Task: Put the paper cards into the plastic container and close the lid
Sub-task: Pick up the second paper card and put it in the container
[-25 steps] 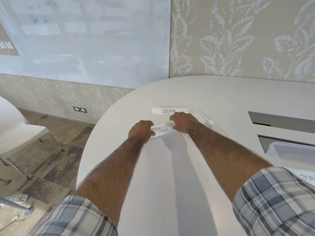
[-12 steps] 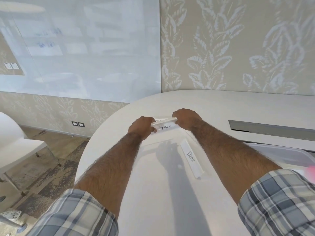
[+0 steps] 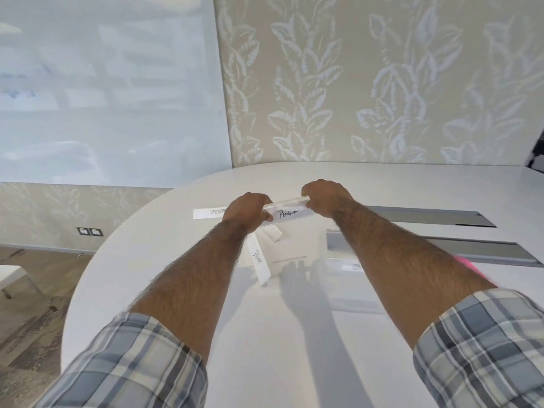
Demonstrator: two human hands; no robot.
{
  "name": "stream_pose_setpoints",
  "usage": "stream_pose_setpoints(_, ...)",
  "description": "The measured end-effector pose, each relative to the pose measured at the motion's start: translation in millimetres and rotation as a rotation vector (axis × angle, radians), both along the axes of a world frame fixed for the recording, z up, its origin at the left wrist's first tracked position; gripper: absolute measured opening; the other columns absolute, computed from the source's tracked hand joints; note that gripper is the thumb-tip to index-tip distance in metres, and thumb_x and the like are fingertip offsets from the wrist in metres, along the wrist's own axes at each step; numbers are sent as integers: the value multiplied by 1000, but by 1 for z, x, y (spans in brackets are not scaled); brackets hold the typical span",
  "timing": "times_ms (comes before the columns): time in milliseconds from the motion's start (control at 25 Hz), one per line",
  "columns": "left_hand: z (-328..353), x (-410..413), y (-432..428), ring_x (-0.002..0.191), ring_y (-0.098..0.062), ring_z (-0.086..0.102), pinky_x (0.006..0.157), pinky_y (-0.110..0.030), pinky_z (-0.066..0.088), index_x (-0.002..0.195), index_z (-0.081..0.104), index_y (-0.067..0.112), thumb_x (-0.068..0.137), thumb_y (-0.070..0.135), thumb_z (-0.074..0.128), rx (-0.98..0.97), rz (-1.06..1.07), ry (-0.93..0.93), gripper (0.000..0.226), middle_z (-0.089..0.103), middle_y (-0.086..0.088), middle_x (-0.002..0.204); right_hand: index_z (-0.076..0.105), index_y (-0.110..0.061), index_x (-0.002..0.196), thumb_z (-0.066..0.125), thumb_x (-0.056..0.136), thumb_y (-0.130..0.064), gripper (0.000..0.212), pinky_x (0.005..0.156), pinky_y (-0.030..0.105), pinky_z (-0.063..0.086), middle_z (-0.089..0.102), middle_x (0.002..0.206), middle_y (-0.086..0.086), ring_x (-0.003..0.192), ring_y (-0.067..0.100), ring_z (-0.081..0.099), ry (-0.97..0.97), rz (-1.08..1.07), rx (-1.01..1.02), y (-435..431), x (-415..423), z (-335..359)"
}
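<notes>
Head view | step: gathering cards | left hand [image 3: 247,212] and right hand [image 3: 325,198] pinch the ends of the penguin card [image 3: 290,214] | next: carry it to the container [image 3: 350,278], likely at right

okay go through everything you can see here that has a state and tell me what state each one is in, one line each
Left hand: closed on the left end of the stack.
Right hand: closed on the right end.
Penguin card stack: held up off the table between both hands, PENGUIN facing the camera.
Zebra card: flat on the table, partly hidden by the left hand.
Deer card: flat on the table, untouched.
Plastic container: on the table, mostly hidden; lid state unclear.
</notes>
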State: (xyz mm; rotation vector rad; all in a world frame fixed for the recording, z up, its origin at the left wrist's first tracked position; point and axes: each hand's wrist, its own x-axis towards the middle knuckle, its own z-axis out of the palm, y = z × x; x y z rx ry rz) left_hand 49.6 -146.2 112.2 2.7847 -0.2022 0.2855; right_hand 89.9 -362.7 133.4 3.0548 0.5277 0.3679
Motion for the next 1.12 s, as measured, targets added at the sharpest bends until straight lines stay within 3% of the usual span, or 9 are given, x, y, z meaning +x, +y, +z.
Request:
stream_pose_setpoints(520, -4, -40, -155, 98, -22, 62, 75, -31, 46, 110, 71, 32, 79, 26, 75, 28, -102, 30, 32, 70, 4, 106, 65, -16, 110, 61, 88, -19, 22, 86, 36, 51, 66, 114, 4, 103, 29, 63, 28, -149, -16, -155, -70, -9)
stream_pose_setpoints(680, -22, -46, -173, 101, -22, 64, 80, -31, 49, 109, 72, 33, 78, 26, 77, 12, -123, 79, 32, 71, 5, 107, 65, -19, 111, 64, 88, -23, 24, 86, 35, 48, 65, 117, 3, 108, 27, 63, 74, -162, 11, -175, -81, -26)
stream_pose_setpoints(880, -42, -44, -181, 106, -21, 62, 77, -29, 43, 112, 71, 33, 79, 26, 77, 26, -149, 122, 34, 69, 7, 112, 68, -21, 108, 69, 84, -25, 25, 86, 34, 48, 67, 117, 1, 109, 25, 62, 142, -157, 7, -186, -84, -49)
stream_pose_setpoints(1120, -64, -30, -179, 113, -21, 60, 91, -34, 50, 119, 70, 32, 82, 25, 75, 39, -188, 190, 38, 68, 6, 121, 65, -21, 109, 69, 85, -23, 25, 88, 34, 47, 65, 120, 1, 110, 24, 61, 200, -155, 29, -187, -81, -70)
